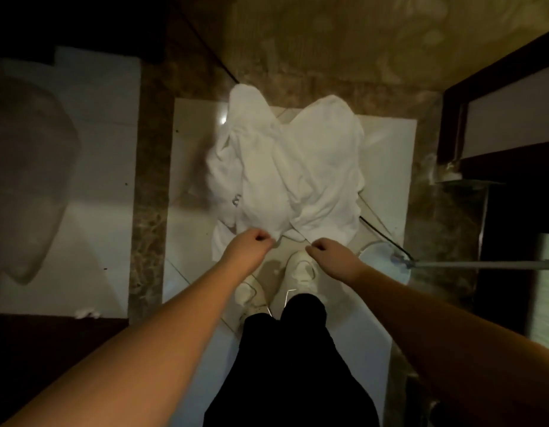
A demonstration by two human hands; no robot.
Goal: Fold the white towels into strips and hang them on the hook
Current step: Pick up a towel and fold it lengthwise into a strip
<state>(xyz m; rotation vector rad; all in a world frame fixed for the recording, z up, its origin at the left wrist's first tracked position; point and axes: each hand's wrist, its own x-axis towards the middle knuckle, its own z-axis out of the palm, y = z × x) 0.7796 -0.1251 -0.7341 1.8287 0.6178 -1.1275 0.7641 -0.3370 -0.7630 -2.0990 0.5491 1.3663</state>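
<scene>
Towels [285,167] lie crumpled on the floor [193,180], just beyond both hands. Left hand [251,241] and right hand [325,249] each have fingers curled, seemingly pinching the near hem, though the blur leaves that unsure. Judging by this, it's the pick-up before folding; next comes lifting and shaking flat. Floor room is narrow, with shoes [301,269] right under the fingers.

The crumpled white towel heap [285,167] fills the glossy white floor tile's [193,192] middle; bare floor remains along its left edge, a grey metal rod [482,265] crossing the right.
</scene>
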